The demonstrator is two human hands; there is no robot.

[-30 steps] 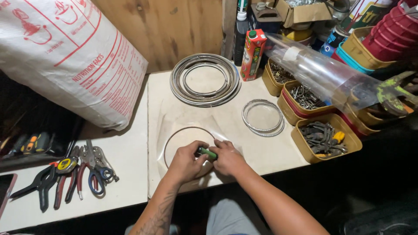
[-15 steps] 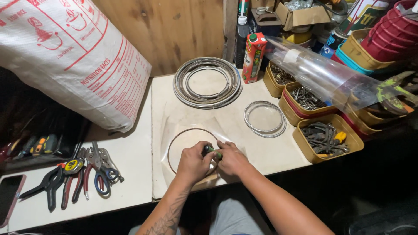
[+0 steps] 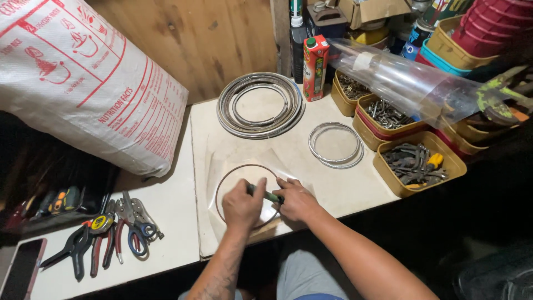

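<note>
Both hands low at the near edge of the pale desk (image 3: 338, 186), close together over a thin wire ring (image 3: 233, 169) lying flat on the surface. Left hand (image 3: 242, 204) closed, fingers curled down onto the ring's inner area and around the end of a small green-handled tool (image 3: 267, 195). Right hand (image 3: 297, 201) closed too, gripping the other end of that same tool, thumb towards the left hand; hard to tell what kind of tool, perhaps small pliers, since most of it sits hidden between the palms.

Farther back on the desk, a large coil of metal rings (image 3: 261, 104), and to its right a smaller stack of rings (image 3: 335, 145), well apart from the hands. Behind those, an upright red drink carton (image 3: 315, 68). Along the right edge, yellow trays of hardware (image 3: 413, 164), one with dark metal parts, and a clear plastic bag (image 3: 405, 83) slung above them. On the left, a big white printed sack (image 3: 83, 83) leaning against the wooden wall, and below it a row of pliers and cutters (image 3: 105, 236) on a lower white surface.
</note>
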